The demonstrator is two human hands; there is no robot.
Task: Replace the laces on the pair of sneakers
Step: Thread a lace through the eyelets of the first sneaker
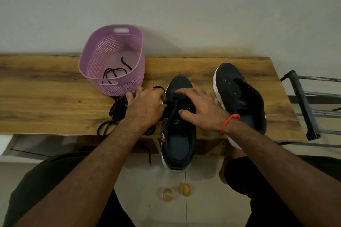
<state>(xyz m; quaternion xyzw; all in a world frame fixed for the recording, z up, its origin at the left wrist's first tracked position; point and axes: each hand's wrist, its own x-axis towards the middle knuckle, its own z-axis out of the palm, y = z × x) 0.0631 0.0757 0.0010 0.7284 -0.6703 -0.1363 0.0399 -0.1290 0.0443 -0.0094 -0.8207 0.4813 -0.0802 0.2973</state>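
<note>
Two dark navy sneakers lie on a wooden table (55, 83). The near sneaker (178, 145) points away from me, its heel hanging over the front edge. My left hand (145, 106) pinches a black lace (171, 114) at the sneaker's left eyelets. My right hand (201, 107) rests on the upper with spread fingers, the thumb pressing near the tongue. The second sneaker (241, 96) lies to the right with bare eyelets. Loose black lace (114, 114) trails left of my left hand and over the table's edge.
A purple perforated basket (110, 49) stands at the back left against the wall, with another black lace (115, 73) inside. A dark metal rack (306, 107) stands beyond the table's right end. Two small amber objects (177, 191) lie on the floor.
</note>
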